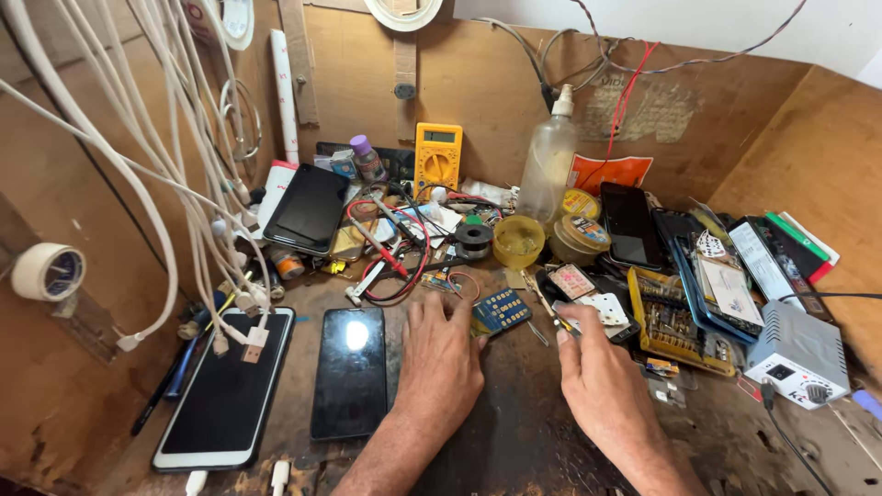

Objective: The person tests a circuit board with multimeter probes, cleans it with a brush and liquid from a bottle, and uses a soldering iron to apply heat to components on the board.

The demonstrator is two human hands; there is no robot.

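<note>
The left hand (pixel 441 354) lies flat and empty on the table (pixel 514 432), fingertips steadying the blue board (pixel 502 310), while the right hand (pixel 597 367) pinches thin tweezers (pixel 551 312) just beside it, black phone (pixel 350 371) parked aside.

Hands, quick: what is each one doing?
Left hand: open, flat on the workbench, holding nothing.
Right hand: closed, pinching a thin tool.
</note>
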